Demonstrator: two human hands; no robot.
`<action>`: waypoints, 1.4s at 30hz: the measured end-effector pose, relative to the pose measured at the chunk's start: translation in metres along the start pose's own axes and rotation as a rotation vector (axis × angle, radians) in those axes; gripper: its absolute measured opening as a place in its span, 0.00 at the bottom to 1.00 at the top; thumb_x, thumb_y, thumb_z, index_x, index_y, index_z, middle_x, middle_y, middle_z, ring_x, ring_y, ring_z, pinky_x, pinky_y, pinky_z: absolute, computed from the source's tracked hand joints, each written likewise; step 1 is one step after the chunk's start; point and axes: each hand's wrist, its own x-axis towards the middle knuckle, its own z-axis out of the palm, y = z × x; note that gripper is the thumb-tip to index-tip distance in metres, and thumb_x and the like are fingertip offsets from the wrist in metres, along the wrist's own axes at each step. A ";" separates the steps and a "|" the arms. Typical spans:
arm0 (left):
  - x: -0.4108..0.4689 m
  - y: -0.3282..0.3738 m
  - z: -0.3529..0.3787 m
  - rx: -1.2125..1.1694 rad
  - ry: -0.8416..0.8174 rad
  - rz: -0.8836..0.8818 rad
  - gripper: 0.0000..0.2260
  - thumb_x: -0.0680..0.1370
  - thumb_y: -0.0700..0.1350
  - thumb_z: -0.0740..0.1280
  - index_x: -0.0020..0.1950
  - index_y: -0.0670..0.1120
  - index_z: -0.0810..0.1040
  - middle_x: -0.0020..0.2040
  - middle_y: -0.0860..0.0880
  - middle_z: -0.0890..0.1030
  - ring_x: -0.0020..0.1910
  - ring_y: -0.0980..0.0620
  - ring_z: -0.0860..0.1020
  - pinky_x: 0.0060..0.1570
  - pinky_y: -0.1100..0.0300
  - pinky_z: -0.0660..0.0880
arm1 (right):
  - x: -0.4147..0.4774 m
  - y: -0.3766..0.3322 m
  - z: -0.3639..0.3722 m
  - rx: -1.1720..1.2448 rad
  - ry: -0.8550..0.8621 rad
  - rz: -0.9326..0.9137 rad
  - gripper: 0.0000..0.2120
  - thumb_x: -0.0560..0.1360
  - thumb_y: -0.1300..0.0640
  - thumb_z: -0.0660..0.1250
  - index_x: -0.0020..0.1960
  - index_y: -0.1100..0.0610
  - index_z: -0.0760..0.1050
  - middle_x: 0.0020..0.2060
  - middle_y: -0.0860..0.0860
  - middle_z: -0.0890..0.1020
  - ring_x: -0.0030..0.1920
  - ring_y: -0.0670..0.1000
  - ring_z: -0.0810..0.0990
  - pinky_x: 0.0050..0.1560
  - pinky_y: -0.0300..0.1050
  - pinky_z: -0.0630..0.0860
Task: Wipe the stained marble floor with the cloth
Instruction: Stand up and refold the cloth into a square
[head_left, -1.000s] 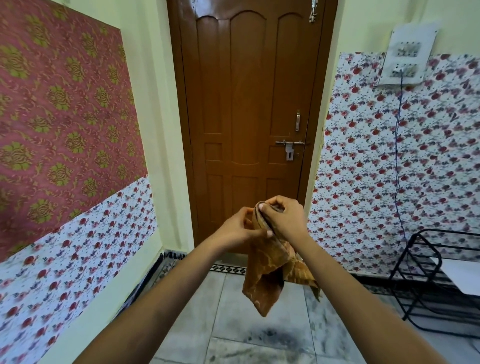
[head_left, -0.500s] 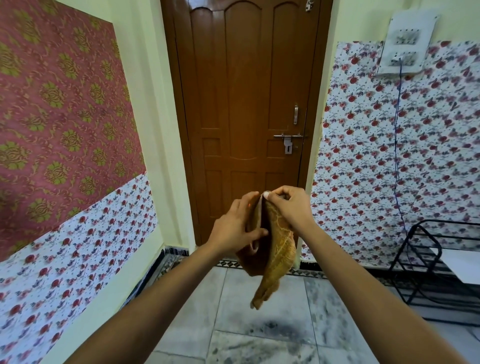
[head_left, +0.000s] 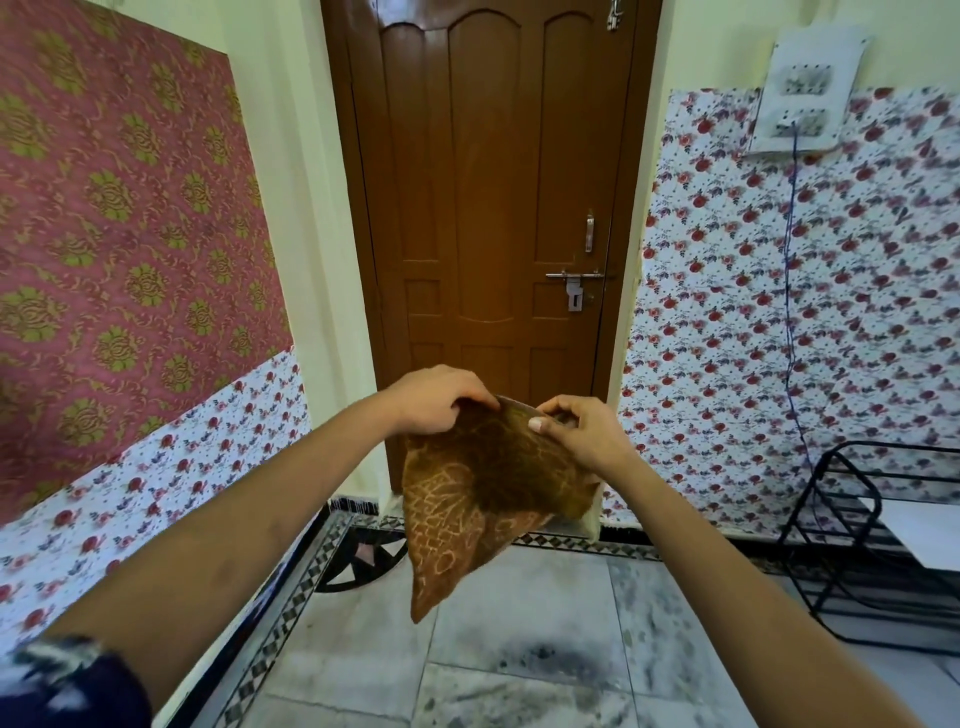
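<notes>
A brown patterned cloth (head_left: 467, 499) hangs in the air in front of the door, spread between both hands, with one corner pointing down. My left hand (head_left: 436, 400) pinches its upper left edge. My right hand (head_left: 576, 431) pinches the upper right edge, thumb on the fabric. Below lies the grey-white marble floor (head_left: 519, 613), with a dark smudged stain (head_left: 561, 660) a little to the right of the cloth's lowest corner.
A shut brown wooden door (head_left: 493, 208) stands straight ahead. Floral-papered walls close in on the left and right. A black metal rack (head_left: 878, 530) stands at the right on the floor. A patterned black-and-white border (head_left: 291, 597) runs along the floor edge.
The cloth was bunched and hanging narrow between my hands; now my hands have moved apart and the cloth is spread wide. The view has dropped slightly toward the floor.
</notes>
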 end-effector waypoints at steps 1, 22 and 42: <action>0.000 -0.001 -0.003 0.035 0.025 -0.025 0.24 0.76 0.34 0.56 0.66 0.55 0.74 0.67 0.53 0.73 0.66 0.51 0.68 0.65 0.49 0.68 | -0.001 -0.001 -0.001 0.022 -0.047 0.002 0.06 0.74 0.55 0.68 0.50 0.54 0.80 0.39 0.43 0.79 0.42 0.42 0.77 0.41 0.34 0.73; -0.014 0.012 -0.067 -0.747 0.066 0.137 0.24 0.75 0.27 0.59 0.35 0.55 0.80 0.43 0.52 0.79 0.47 0.53 0.77 0.49 0.57 0.73 | 0.009 -0.058 -0.049 0.859 -0.528 -0.083 0.06 0.66 0.61 0.68 0.41 0.54 0.82 0.38 0.50 0.82 0.41 0.47 0.81 0.43 0.38 0.78; -0.008 0.019 -0.036 -0.940 0.172 -0.105 0.11 0.74 0.48 0.70 0.55 0.51 0.78 0.51 0.51 0.80 0.53 0.54 0.78 0.53 0.59 0.75 | 0.031 -0.065 -0.001 0.349 0.302 -0.154 0.24 0.65 0.51 0.77 0.55 0.52 0.68 0.41 0.50 0.81 0.41 0.43 0.79 0.41 0.33 0.72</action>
